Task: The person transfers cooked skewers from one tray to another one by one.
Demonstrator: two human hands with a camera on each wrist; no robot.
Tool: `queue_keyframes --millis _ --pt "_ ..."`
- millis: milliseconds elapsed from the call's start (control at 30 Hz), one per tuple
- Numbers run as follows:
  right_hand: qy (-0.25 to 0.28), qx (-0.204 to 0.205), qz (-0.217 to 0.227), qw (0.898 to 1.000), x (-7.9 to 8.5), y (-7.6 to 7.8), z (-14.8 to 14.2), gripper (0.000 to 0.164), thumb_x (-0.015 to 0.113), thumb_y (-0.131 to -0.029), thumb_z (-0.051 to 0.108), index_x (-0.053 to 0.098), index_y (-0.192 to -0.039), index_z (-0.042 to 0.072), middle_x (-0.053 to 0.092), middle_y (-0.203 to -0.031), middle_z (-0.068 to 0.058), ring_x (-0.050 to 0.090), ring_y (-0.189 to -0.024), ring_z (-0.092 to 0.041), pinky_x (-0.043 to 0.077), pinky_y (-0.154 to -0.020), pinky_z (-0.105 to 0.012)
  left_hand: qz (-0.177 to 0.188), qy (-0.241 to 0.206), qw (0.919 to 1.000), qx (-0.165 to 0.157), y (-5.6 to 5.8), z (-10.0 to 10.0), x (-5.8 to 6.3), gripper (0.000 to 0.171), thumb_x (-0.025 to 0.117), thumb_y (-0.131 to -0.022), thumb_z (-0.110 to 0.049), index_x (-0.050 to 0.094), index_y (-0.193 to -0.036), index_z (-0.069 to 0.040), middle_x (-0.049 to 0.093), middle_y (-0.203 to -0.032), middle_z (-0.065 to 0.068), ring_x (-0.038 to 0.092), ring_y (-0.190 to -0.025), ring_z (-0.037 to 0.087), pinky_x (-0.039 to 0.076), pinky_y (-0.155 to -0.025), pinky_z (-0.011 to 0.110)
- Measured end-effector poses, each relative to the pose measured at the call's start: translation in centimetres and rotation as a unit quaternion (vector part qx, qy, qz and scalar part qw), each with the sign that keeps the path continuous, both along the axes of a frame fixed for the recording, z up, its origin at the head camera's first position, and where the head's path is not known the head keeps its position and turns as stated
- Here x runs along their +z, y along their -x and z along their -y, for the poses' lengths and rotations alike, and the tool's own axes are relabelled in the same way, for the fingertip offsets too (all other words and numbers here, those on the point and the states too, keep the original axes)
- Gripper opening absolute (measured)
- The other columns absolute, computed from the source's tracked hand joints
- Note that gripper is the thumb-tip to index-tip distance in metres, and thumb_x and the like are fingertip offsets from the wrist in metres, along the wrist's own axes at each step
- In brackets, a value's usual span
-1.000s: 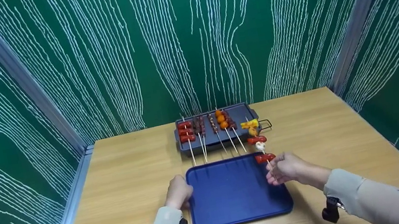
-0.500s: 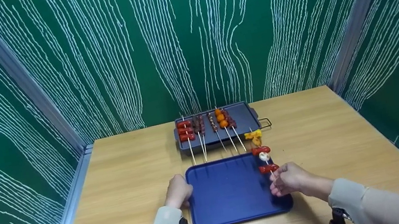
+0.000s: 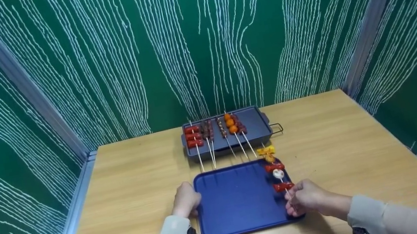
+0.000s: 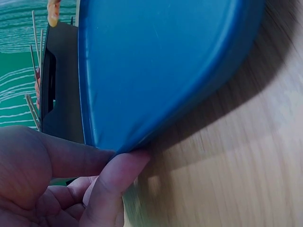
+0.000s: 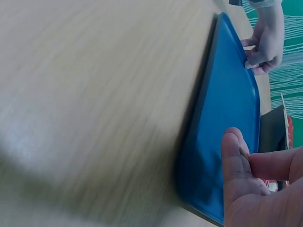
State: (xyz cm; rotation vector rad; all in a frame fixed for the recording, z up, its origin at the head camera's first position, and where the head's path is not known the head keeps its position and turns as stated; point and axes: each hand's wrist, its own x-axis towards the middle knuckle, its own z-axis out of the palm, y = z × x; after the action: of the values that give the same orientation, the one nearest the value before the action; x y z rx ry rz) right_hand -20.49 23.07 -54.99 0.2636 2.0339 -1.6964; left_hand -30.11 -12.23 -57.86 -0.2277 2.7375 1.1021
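Observation:
A blue tray (image 3: 240,201) lies on the wooden table. My left hand (image 3: 186,200) pinches its left rim between thumb and fingers, which the left wrist view shows close up. Over the tray's right side, my right hand (image 3: 306,197) pinches the bare stick end of a mixed skewer (image 3: 275,167). Red pieces, a white round slice, an orange piece and a yellow piece are threaded on it. Its yellow tip points away from me, toward the grill. In the right wrist view most of the skewer is hidden behind my fingers (image 5: 232,161).
Behind the tray stands a dark grey grill (image 3: 254,119) with a wire handle (image 3: 277,128) at its right. Several skewers lie on it, among them one of red pieces (image 3: 194,136) and one of orange balls (image 3: 231,123), sticks overhanging the front. Green walls enclose the table (image 3: 137,172).
My right hand has moved toward me with the skewer, drawing its tip away from the grill and over the tray's right side. The left hand and tray have stayed in place.

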Motion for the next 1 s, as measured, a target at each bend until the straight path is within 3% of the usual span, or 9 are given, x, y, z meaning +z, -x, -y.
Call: queue_keyframes --millis 200,267,400,867,1000 --pt "0.006 0.011 0.0 1.0 -0.1 -0.5 0.2 0.015 0.051 -0.096 -0.016 0.061 -0.095 -0.004 0.074 -0.078 -0.01 0.073 -0.065 -0.015 0.066 -0.061 -0.026 -0.021 -0.003 0.9997 -0.013 0.8 0.7 -1.6 0.012 0.051 -0.084 0.007 0.059 -0.077 0.001 0.064 -0.07 0.023 0.06 -0.034 0.022 0.052 -0.03 0.031" --pt "0.007 0.013 0.003 1.0 -0.2 -0.7 0.2 0.015 0.052 -0.096 -0.015 0.061 -0.094 -0.004 0.074 -0.078 -0.01 0.072 -0.065 -0.014 0.066 -0.062 -0.026 -0.02 -0.004 0.9997 -0.012 0.8 0.7 -1.6 0.011 0.051 -0.085 0.007 0.058 -0.078 0.001 0.064 -0.072 0.023 0.059 -0.034 0.021 0.052 -0.03 0.031" --pt "0.005 0.016 0.015 1.0 -0.4 -1.0 0.2 0.016 0.053 -0.096 -0.015 0.062 -0.093 -0.003 0.074 -0.076 -0.009 0.072 -0.064 -0.014 0.066 -0.061 -0.026 -0.002 0.005 1.0 0.002 0.1 0.0 -0.2 0.011 0.053 -0.087 0.008 0.06 -0.082 0.001 0.064 -0.075 0.022 0.058 -0.035 0.02 0.052 -0.031 0.031" --pt "-0.018 0.014 0.028 0.999 -0.7 -0.9 0.1 0.013 0.053 -0.095 -0.014 0.064 -0.101 -0.009 0.075 -0.081 -0.013 0.073 -0.065 -0.015 0.067 -0.062 -0.027 -0.002 0.014 0.9999 0.004 0.0 -0.1 -0.2 0.009 0.056 -0.089 0.006 0.064 -0.09 0.003 0.065 -0.085 0.02 0.065 -0.053 0.027 0.053 -0.034 0.031" --pt "-0.026 0.015 0.026 0.999 -0.9 -0.9 0.2 0.011 0.055 -0.096 -0.011 0.064 -0.101 -0.008 0.074 -0.079 -0.012 0.072 -0.064 -0.016 0.066 -0.061 -0.026 -0.002 0.011 0.9999 0.004 -0.1 0.0 -0.2 0.009 0.056 -0.09 0.006 0.065 -0.092 0.003 0.065 -0.084 0.02 0.063 -0.049 0.025 0.052 -0.033 0.031"
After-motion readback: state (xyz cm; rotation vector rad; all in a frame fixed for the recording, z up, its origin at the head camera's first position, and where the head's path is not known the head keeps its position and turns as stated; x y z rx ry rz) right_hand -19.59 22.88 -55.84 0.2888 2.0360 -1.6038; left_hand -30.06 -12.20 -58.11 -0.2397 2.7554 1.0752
